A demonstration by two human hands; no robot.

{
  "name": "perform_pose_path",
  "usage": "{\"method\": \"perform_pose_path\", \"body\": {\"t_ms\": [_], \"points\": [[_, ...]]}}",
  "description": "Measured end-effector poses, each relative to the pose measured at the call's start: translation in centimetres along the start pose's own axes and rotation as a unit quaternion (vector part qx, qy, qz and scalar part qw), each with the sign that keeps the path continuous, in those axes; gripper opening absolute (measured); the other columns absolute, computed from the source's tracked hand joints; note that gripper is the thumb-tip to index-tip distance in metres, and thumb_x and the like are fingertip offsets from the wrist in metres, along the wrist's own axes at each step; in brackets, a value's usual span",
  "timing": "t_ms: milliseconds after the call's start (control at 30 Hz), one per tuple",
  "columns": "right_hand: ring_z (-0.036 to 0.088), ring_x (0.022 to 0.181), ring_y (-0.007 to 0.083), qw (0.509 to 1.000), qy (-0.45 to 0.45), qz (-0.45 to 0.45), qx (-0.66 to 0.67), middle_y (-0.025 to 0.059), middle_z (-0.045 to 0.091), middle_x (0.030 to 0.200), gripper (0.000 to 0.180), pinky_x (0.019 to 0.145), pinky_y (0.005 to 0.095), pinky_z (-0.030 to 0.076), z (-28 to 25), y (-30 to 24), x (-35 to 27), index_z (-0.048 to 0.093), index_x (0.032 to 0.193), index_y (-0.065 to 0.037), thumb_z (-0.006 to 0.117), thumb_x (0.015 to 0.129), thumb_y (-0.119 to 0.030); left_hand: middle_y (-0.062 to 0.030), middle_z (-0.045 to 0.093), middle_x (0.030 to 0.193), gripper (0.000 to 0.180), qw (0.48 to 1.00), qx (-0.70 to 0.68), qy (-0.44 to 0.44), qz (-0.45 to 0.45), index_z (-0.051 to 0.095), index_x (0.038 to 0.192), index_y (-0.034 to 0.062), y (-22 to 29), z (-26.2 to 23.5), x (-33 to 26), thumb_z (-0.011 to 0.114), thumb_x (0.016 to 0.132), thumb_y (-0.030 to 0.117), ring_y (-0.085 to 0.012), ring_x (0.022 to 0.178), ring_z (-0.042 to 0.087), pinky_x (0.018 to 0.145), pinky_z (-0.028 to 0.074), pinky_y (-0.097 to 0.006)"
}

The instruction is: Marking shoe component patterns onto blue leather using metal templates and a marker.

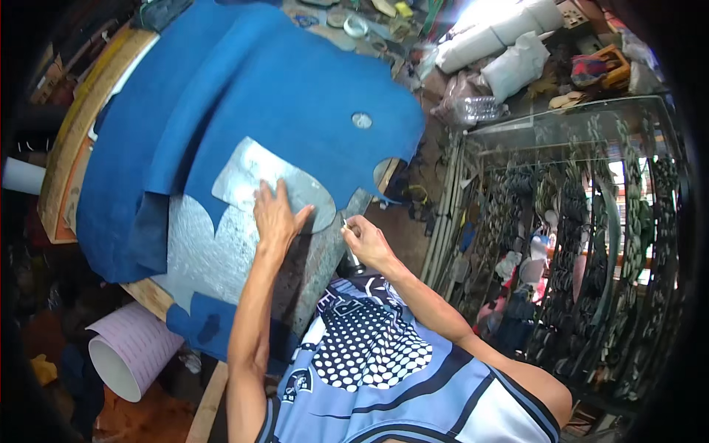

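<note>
apart, the left hand (275,225) spreads flat on a silvery, curved sheet template (299,190) atop blue leather (295,88); the right hand (364,241) pinches a slim tool (344,222); a pale-pink rolled sheet (151,345) bears print.

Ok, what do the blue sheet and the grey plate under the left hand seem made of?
Blue sheet: matte, probably suede, from its soft folds and dull surface. Grey plate: smooth, likely sheet metal, from its bright glare, though plastic is possible.
</note>
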State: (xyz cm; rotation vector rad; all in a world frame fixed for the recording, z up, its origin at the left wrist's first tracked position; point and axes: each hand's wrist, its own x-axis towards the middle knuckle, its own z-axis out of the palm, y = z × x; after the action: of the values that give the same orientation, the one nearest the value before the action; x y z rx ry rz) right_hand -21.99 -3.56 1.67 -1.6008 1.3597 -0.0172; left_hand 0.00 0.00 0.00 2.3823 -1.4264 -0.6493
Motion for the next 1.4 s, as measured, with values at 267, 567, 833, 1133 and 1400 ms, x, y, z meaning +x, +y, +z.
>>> {"method": "perform_pose_path", "body": {"t_ms": [267, 567, 833, 1133, 1400], "points": [[0.066, 0.083, 0.0254, 0.992, 0.037, -0.095, 0.075, 0.0179, 0.066, 0.091, 0.040, 0.077, 0.0398, 0.052, -2.2, -3.5, 3.7, 0.055, 0.126, -0.001, 0.053, 0.098, -0.029, -0.0375, 0.016, 0.156, 0.090, 0.928, -0.340, 0.123, -0.088, 0.027, 0.151, -0.0042, -0.6, 2.6, -5.1, 0.074, 0.086, 0.036, -0.0494, 0.144, 0.024, 0.117, 0.027, -0.051], [0.063, 0.103, 0.0389, 0.966, -0.004, -0.258, 0.001, 0.0222, 0.066, 0.112, 0.037, 0.090, 0.0457, 0.049, -5.2, -7.7, 10.6, 0.057, 0.124, -0.001, 0.052, 0.092, -0.020, -0.0181, 0.042, 0.147, 0.076, 0.532, -0.777, 0.265, -0.208, 0.024, 0.153, 0.0026, -4.8, 5.1, -4.3, 0.067, 0.095, 0.025, -0.0292, 0.125, 0.051, 0.100, 0.044, -0.042], [0.062, 0.097, 0.0436, 0.863, 0.236, -0.382, -0.231, 0.0233, 0.058, 0.108, 0.039, 0.082, 0.0520, 0.053, -16.8, -11.9, 30.1, 0.058, 0.126, -0.008, 0.056, 0.087, -0.013, -0.0089, 0.063, 0.121, 0.044, 0.602, -0.718, 0.217, -0.275, 0.051, 0.135, 0.0032, -1.2, 6.1, -5.5, 0.060, 0.099, 0.027, -0.0186, 0.097, 0.064, 0.074, 0.052, -0.033], [0.059, 0.110, 0.0442, 0.848, 0.160, -0.339, -0.375, 0.0240, 0.055, 0.120, 0.042, 0.087, 0.0534, 0.052, -21.9, -11.2, 46.7, 0.058, 0.133, -0.013, 0.050, 0.092, -0.009, -0.0149, 0.056, 0.136, 0.049, 0.567, -0.732, 0.216, -0.309, 0.049, 0.137, 0.0009, -1.0, 3.1, -11.8, 0.060, 0.100, 0.031, -0.0302, 0.120, 0.058, 0.101, 0.048, -0.046], [0.056, 0.117, 0.0402, 0.860, 0.178, -0.345, -0.330, 0.0224, 0.059, 0.125, 0.034, 0.092, 0.0580, 0.045, -21.1, -11.9, 48.4, 0.063, 0.126, -0.013, 0.045, 0.098, -0.019, -0.0133, 0.050, 0.147, 0.061, 0.475, -0.785, 0.273, -0.289, 0.043, 0.145, 0.0033, -1.1, 7.2, -11.6, 0.049, 0.102, 0.046, -0.0332, 0.133, 0.048, 0.112, 0.038, -0.050]]}}
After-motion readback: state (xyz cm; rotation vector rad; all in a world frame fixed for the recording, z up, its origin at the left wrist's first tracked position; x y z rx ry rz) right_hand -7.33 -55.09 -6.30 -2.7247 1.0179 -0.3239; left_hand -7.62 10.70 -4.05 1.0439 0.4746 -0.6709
